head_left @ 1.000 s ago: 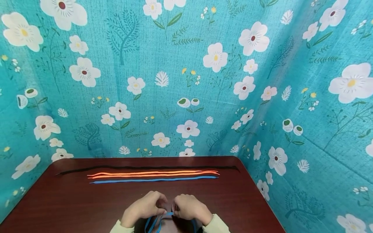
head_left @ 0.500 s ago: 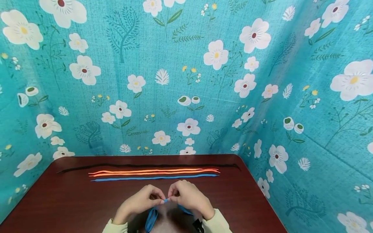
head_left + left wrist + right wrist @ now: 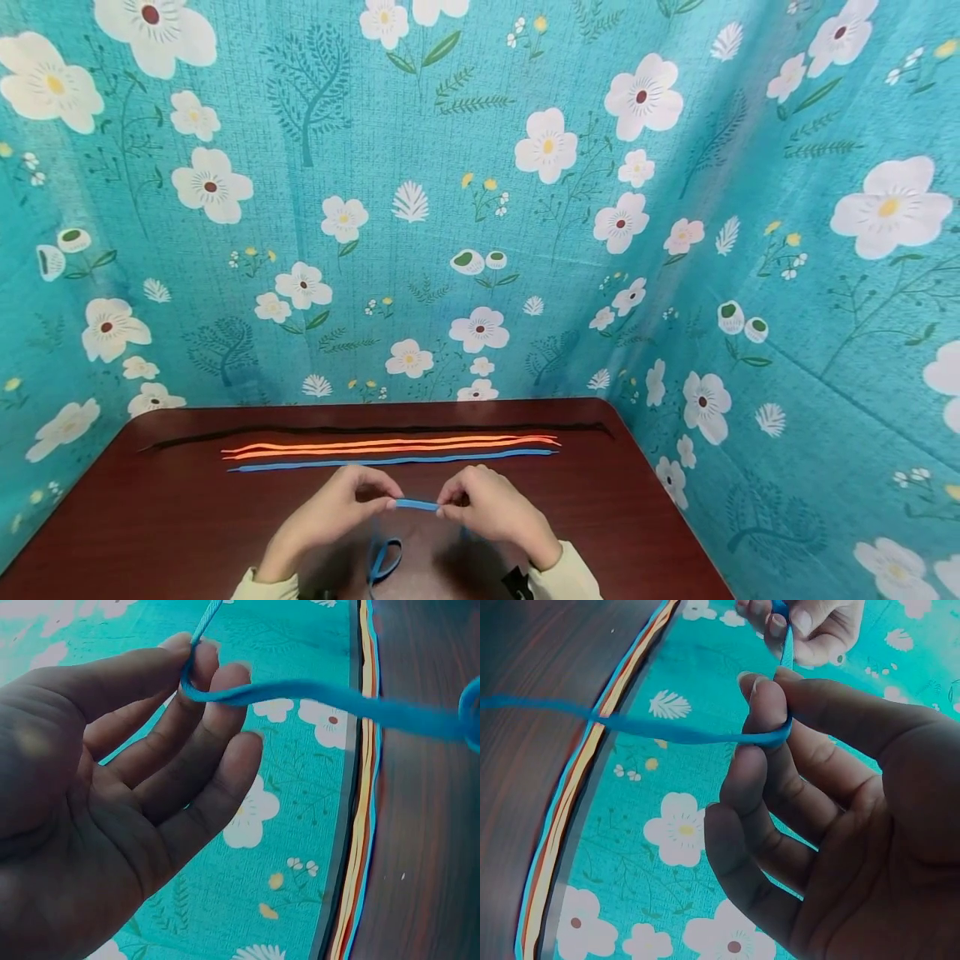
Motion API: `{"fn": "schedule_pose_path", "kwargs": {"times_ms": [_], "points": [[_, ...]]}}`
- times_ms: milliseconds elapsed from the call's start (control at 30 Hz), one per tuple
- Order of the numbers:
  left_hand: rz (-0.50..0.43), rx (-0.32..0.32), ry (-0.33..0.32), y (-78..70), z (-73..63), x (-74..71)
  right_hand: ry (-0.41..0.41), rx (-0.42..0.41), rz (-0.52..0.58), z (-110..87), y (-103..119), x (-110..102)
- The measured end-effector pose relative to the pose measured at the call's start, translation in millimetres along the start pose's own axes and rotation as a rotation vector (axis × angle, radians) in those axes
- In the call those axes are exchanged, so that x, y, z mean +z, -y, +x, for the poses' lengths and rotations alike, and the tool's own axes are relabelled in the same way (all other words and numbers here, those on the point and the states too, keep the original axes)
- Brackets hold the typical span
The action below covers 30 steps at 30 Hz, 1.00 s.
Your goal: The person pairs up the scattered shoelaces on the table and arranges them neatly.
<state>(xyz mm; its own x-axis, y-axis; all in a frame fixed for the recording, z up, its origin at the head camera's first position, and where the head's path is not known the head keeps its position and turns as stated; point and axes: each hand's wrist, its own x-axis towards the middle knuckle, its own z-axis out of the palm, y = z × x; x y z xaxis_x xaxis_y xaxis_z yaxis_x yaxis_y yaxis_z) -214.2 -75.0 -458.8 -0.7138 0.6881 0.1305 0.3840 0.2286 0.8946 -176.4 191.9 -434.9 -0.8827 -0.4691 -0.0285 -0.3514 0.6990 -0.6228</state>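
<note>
A flat blue shoelace (image 3: pixel 417 504) runs in a short straight stretch between my two hands. My left hand (image 3: pixel 333 517) pinches it between thumb and index finger, as the left wrist view shows, the other fingers bent loosely below. On the other side my right hand (image 3: pixel 491 510) pinches the same lace with thumb and fingertips. A loose part of the held lace (image 3: pixel 315 694) trails from the left fingers, and a looped part of it hangs below that hand in the head view. From the right fingers another tail of lace (image 3: pixel 675 733) leads off over the table.
Along the far side of the dark red-brown table (image 3: pixel 172 508) lie a black lace (image 3: pixel 315 430), orange laces (image 3: pixel 390 446) and another blue lace (image 3: pixel 322 465), stretched side by side. Teal flowered cloth (image 3: pixel 420 292) hangs behind the table and at its right.
Both hands have risen away from the near edge of the view and moved apart. The stretch of blue shoelace between them has grown longer and straighter. The laces at the back stay put.
</note>
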Motion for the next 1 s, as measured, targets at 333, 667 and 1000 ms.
{"fn": "schedule_pose_path", "kwargs": {"times_ms": [333, 667, 1000], "points": [[0.012, -0.004, -0.032, 5.7, -15.1, -16.7, -0.022, -0.001, 0.012, -6.4, -10, -11], [0.015, -0.024, -0.06, 3.8, -26.9, -38.6, -0.109, 0.019, -0.009, -13.5, -26, -35], [0.028, -0.061, -0.051, 8.6, -42.5, -60.8, -0.191, 0.081, -0.034, -22.5, -48, -50]]}}
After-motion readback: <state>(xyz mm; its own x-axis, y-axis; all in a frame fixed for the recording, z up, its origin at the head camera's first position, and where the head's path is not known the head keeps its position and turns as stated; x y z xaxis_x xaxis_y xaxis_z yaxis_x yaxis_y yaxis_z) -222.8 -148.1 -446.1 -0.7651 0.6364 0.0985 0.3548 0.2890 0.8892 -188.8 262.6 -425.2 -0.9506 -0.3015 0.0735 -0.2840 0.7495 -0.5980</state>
